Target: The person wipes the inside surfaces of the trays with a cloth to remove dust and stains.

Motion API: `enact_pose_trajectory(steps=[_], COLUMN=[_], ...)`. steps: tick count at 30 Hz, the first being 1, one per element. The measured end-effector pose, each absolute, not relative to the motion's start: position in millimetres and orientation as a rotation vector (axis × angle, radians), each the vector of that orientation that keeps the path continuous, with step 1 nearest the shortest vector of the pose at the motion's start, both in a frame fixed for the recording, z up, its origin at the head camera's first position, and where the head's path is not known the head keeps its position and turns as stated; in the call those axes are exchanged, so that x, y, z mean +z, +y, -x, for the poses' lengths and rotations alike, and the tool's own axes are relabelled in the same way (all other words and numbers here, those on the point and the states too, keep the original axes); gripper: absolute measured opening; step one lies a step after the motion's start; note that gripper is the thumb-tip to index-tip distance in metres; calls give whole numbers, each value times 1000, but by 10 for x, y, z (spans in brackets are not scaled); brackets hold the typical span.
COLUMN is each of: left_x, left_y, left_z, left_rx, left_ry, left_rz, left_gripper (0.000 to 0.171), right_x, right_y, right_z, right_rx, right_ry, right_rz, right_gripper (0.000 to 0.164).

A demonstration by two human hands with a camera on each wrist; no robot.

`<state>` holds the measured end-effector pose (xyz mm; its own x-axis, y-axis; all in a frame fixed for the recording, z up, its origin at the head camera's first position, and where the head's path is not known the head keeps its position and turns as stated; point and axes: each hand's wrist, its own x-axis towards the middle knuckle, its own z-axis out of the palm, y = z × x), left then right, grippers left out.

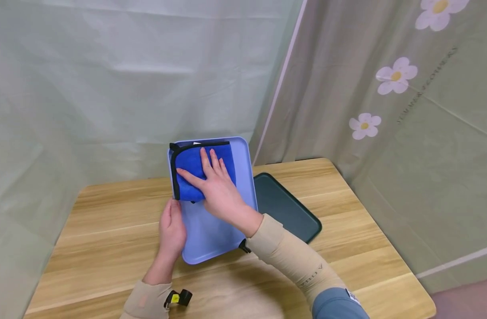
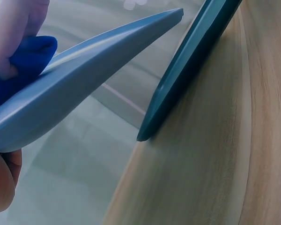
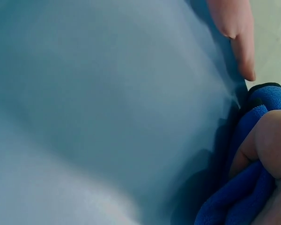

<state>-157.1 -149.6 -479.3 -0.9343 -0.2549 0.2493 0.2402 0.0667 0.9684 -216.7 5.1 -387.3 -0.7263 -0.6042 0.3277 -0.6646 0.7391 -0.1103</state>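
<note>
My left hand (image 1: 173, 230) grips a light-blue rectangular tray (image 1: 209, 241) by its left edge, thumb on the rim and fingers underneath. The tray is held tilted above the table. Spread over a folded blue cloth (image 1: 189, 161) with black edging, my right hand (image 1: 221, 190) presses it against the upper left of the tray's inner face. The left wrist view shows the tray's side wall (image 2: 84, 84) from below, with the cloth bunched (image 2: 30, 61) under the fingers. In the right wrist view the left thumb (image 3: 246, 51) lies along the rim, close to the cloth (image 3: 253, 122).
A dark green tray (image 1: 285, 208) lies on the wooden table (image 1: 115, 235), to the right of and partly behind the blue one. A pale curtain (image 1: 127, 88) hangs behind the table, and a flower-printed one (image 1: 411, 177) hangs on the right. A small black wrist device (image 1: 179, 297) is on the left sleeve.
</note>
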Motion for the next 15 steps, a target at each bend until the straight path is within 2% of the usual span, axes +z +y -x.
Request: enact_pose_trajectory(steps=[15], left_x=[-4777], left_y=[-1502], left_z=[1558], left_rx=[-2028], left_ry=[-1934], left_rz=[-33], left_gripper=[59], right_x=[-3877], right_y=[212], right_z=[2263], right_rx=[377], right_ry=[-2694], right_rz=[-904], right_gripper=[94])
